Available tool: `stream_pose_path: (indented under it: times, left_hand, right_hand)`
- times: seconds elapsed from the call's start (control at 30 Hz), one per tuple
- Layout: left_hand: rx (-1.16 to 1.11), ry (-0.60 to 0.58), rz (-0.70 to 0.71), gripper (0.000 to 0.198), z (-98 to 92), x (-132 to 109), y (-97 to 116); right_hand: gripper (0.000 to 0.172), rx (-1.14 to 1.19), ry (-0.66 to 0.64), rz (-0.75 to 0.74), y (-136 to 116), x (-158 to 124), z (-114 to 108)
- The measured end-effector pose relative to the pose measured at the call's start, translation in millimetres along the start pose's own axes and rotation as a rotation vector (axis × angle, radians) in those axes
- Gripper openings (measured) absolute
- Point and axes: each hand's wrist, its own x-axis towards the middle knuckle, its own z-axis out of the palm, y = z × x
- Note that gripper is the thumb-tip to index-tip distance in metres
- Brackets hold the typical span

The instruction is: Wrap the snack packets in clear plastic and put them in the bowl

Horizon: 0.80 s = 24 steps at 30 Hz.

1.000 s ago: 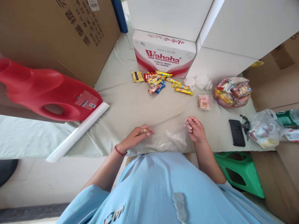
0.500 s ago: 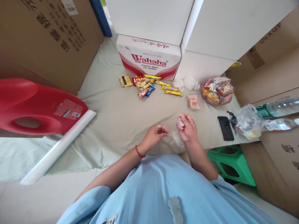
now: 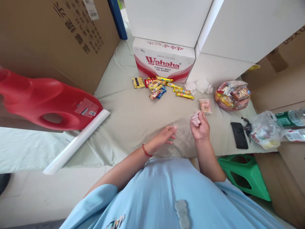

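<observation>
My left hand lies over a clear plastic sheet or bag close to my body, its fingers stretched out, apart and somewhat blurred. Pinched in my right hand is a crumpled pale pink piece, paper or wrapper; I cannot tell which. Just beyond that hand lies a pink packaged snack. Farther off are several yellow snack bars and a loose heap of small wrapped snacks. Part of the plastic is hidden beneath my left hand.
A red jug and a white roll sit left. Behind stands a Wahaba-style water carton, printed "Wahaha". To the right are a snack bowl, a black phone, a plastic bag and a green stool.
The clear plastic now spreads out between my hands. My left hand's fingers have straightened. My right hand still holds the pink piece, and the whole view has shifted.
</observation>
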Motion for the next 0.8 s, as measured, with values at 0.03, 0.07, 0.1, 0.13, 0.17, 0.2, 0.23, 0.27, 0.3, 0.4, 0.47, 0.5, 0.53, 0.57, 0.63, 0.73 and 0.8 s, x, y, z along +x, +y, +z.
stream_pose_path:
  times: [0.03,0.07,0.1,0.13,0.17,0.2,0.23,0.27,0.3,0.4,0.47,0.5,0.53,0.57,0.63,0.73,0.8]
  left_hand:
    - [0.019,0.082,-0.014,0.069,12.7,7,-9]
    - [0.021,0.15,-0.011,0.074,22.4,13,-16]
    - [0.003,0.185,0.01,0.074,28.6,20,-22]
    - [-0.016,0.192,0.04,0.071,30.9,25,-26]
    - [-0.032,0.168,0.077,0.064,29.4,30,-26]
    - [-0.035,0.131,0.118,0.056,24.6,33,-25]
    - [-0.024,0.102,0.156,0.05,16.8,34,-21]
    - [0.0,0.095,0.194,0.047,7.1,33,-14]
    - [0.033,0.115,0.234,0.044,-3.8,31,-6]
    - [0.178,0.293,0.382,0.038,-34.9,13,29]
    - [0.391,0.407,0.535,0.031,-48.1,-6,52]
    - [0.547,0.461,0.638,0.027,-51.7,-17,61]
    - [0.718,0.495,0.743,0.022,-53.5,-27,67]
    - [0.883,0.507,0.837,0.019,-53.7,-36,69]
    - [1.16,0.45,0.961,0.016,-50.7,-50,61]
    - [1.393,0.249,0.971,0.022,-41.6,-54,26]
    - [1.443,0.131,0.914,0.027,-33.6,-48,0]
  right_hand:
    - [0.021,0.023,-0.02,0.012,2,-2,4]
    - [0.021,0.043,-0.038,0.032,2,-3,6]
    - [0.021,0.062,-0.05,0.053,1,-4,6]
    - [0.022,0.079,-0.054,0.072,0,-5,5]
    - [0.022,0.092,-0.051,0.086,-3,-6,3]
    - [0.023,0.102,-0.044,0.09,-7,-6,-1]
    - [0.024,0.104,-0.032,0.085,-10,-5,-6]
    - [0.024,0.093,-0.017,0.075,-14,-5,-11]
    - [0.025,0.068,0.002,0.061,-17,-4,-17]
    - [0.026,-0.055,0.047,0.031,-16,-2,-32]
    - [0.027,-0.152,0.034,0.038,-8,-1,-39]
    - [0.026,-0.219,0.014,0.046,-3,-1,-41]
    - [0.025,-0.309,-0.003,0.048,3,0,-43]
    - [0.023,-0.418,-0.007,0.037,8,-1,-45]
    - [0.02,-0.638,0.032,-0.023,15,-2,-46]
    - [0.026,-0.744,0.092,-0.02,17,-10,-43]
    - [0.035,-0.696,0.022,0.149,18,-19,-36]
